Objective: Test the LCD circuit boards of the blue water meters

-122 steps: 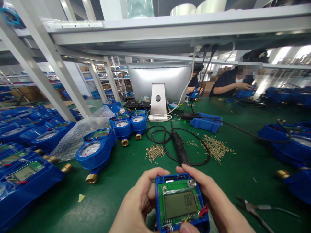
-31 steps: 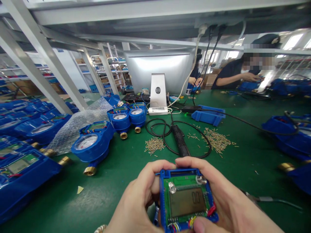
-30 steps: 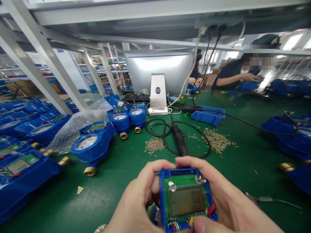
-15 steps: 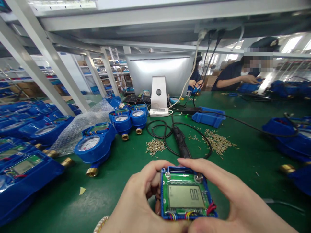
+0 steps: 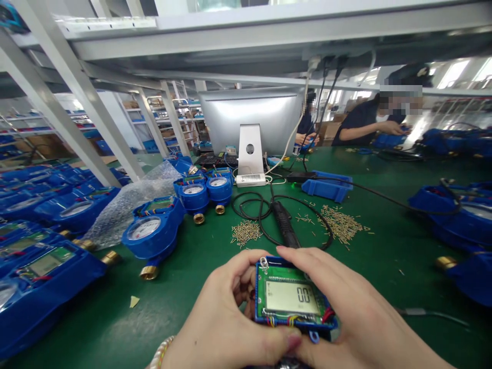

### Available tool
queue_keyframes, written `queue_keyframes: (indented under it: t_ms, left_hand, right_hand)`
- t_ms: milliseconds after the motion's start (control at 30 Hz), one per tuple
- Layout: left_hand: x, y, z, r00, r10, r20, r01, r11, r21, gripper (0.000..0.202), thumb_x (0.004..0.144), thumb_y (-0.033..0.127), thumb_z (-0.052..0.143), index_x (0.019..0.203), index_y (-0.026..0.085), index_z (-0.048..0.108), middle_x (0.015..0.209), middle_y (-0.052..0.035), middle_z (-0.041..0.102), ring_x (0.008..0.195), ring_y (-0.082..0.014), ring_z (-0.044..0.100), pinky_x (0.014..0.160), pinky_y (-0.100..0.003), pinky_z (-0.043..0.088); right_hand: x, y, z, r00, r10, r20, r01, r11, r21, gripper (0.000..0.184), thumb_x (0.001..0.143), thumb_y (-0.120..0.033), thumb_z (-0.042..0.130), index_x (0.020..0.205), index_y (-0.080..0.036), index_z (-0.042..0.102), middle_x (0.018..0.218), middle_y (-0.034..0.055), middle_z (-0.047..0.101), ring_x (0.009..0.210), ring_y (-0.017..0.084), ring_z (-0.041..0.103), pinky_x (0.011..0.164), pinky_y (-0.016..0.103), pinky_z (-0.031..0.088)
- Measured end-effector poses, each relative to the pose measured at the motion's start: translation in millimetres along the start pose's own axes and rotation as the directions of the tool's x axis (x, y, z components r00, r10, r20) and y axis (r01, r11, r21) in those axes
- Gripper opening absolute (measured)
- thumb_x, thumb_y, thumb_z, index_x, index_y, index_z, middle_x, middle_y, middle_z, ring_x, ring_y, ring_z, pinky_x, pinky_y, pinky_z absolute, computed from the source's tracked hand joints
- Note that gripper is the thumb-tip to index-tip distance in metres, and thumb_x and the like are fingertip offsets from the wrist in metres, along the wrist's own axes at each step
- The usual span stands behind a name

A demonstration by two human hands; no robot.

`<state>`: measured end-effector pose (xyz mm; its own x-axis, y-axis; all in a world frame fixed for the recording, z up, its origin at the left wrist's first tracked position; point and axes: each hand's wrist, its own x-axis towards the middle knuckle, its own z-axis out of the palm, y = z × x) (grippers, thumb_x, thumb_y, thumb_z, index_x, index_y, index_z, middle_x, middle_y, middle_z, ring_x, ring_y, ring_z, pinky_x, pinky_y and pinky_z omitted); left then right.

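A blue meter housing with a green circuit board and an LCD reading "00" sits low in the middle of the view, held between both hands. My left hand wraps its left side, thumb pressed on the lower edge by the coloured wires. My right hand curls over the top right corner and the right side. Just beyond lie a black electric screwdriver on its coiled cable and two heaps of small brass screws.
Blue water meters with brass fittings crowd the left of the green table; more sit at the right edge. A monitor's back, a blue tray and bubble wrap stand further off. Two people work at the far side.
The housing has tilted so the LCD faces me more squarely, and it sits slightly higher in view. My left thumb has come round to its lower edge.
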<state>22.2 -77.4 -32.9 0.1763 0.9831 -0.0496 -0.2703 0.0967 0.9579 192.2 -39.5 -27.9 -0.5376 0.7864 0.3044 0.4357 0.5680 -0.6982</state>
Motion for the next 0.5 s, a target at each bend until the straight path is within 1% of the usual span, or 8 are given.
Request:
queue_keyframes:
  t_ms: [67, 167, 300, 400, 500]
  left_hand:
    - [0.2, 0.6, 1.0, 1.0, -0.002, 0.026, 0.002, 0.999, -0.033, 0.053, 0.052, -0.003, 0.074, 0.098, 0.019, 0.058, 0.087, 0.0048, 0.07, 0.08, -0.0124, 0.066, 0.071, -0.017, 0.052]
    - [-0.1, 3.5, 1.5, 0.999, -0.021, 0.046, 0.022, 0.999, -0.038, 0.053, 0.053, -0.006, 0.073, 0.097, 0.018, 0.059, 0.088, 0.0053, 0.07, 0.081, -0.0117, 0.066, 0.072, -0.016, 0.052]
    - [-0.2, 11.7, -1.2, 0.987, -0.103, 0.124, 0.103, 0.995, 0.013, 0.054, 0.055, -0.003, 0.077, 0.101, 0.018, 0.057, 0.091, 0.0029, 0.07, 0.087, -0.0148, 0.065, 0.074, -0.02, 0.053]
    - [0.2, 17.3, -4.2, 0.979, -0.135, 0.155, 0.126, 0.99, 0.07, 0.058, 0.052, -0.005, 0.079, 0.101, 0.018, 0.057, 0.092, 0.0029, 0.069, 0.091, -0.0149, 0.064, 0.077, -0.019, 0.05]
    - [-0.9, 17.9, -7.4, 0.977, -0.15, 0.152, 0.133, 0.984, 0.115, 0.06, 0.05, -0.004, 0.081, 0.1, 0.017, 0.057, 0.092, 0.0031, 0.068, 0.093, -0.0156, 0.062, 0.078, -0.019, 0.049]
  right_hand:
    - [-1.0, -1.0, 3.4, 1.0, -0.003, -0.019, 0.003, 1.0, -0.004, 0.064, 0.063, -0.026, 0.073, 0.124, -0.025, 0.051, 0.102, 0.0076, 0.062, 0.101, 0.03, 0.057, 0.084, 0.04, 0.052]
    - [-3.7, -1.5, 5.8, 0.999, -0.033, -0.038, 0.03, 0.998, -0.061, 0.06, 0.064, -0.024, 0.07, 0.121, -0.024, 0.053, 0.1, 0.0078, 0.062, 0.097, 0.029, 0.058, 0.082, 0.038, 0.053]
    - [-8.3, -1.1, 6.2, 0.996, -0.071, -0.056, 0.063, 0.99, -0.126, 0.055, 0.065, -0.02, 0.067, 0.118, -0.023, 0.054, 0.099, 0.0076, 0.061, 0.094, 0.027, 0.058, 0.078, 0.036, 0.053]
    - [-11.0, -0.7, 5.9, 0.996, -0.088, -0.032, 0.083, 0.989, -0.123, 0.054, 0.066, -0.015, 0.063, 0.118, -0.023, 0.052, 0.101, 0.0062, 0.06, 0.093, 0.024, 0.058, 0.077, 0.033, 0.052]
    - [-12.4, 0.7, 5.5, 0.996, -0.092, 0.02, 0.094, 0.991, -0.097, 0.057, 0.067, -0.01, 0.059, 0.12, -0.026, 0.046, 0.106, 0.0016, 0.056, 0.095, 0.019, 0.055, 0.081, 0.03, 0.049]
